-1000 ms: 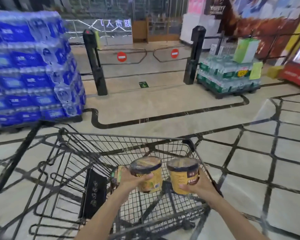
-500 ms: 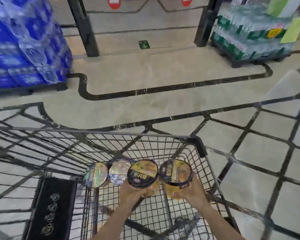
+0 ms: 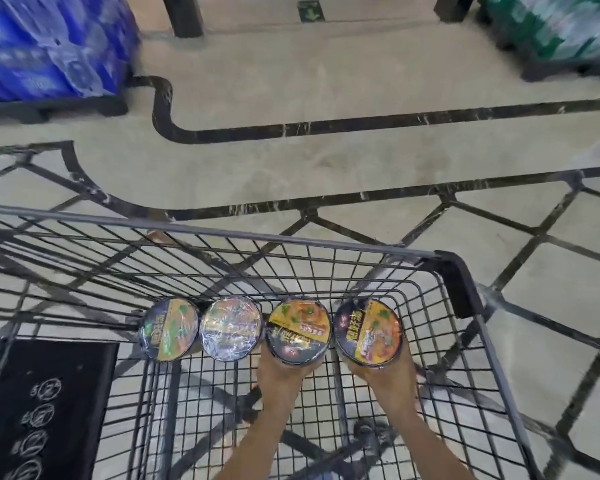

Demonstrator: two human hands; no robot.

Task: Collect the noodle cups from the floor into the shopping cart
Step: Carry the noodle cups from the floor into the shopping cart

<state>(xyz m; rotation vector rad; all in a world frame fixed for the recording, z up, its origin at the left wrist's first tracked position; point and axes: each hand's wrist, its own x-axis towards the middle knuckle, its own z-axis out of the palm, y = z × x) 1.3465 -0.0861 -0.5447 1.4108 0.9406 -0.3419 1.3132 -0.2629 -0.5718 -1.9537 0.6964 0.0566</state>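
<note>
Both hands are inside the shopping cart, each gripping one noodle cup from below: left hand under the third cup, right hand under the fourth cup. Two more cups, first cup and second cup, already stand in a row along the cart's far wall, toward its left. Step in hand appears to be set-down. Advice: lower both cups upright onto the wire floor, the third just beside the second, then let go only once the bases sit flat. Fingers are hidden behind the cups; whether the bases touch the floor cannot be told. Lid print is blurred.
</note>
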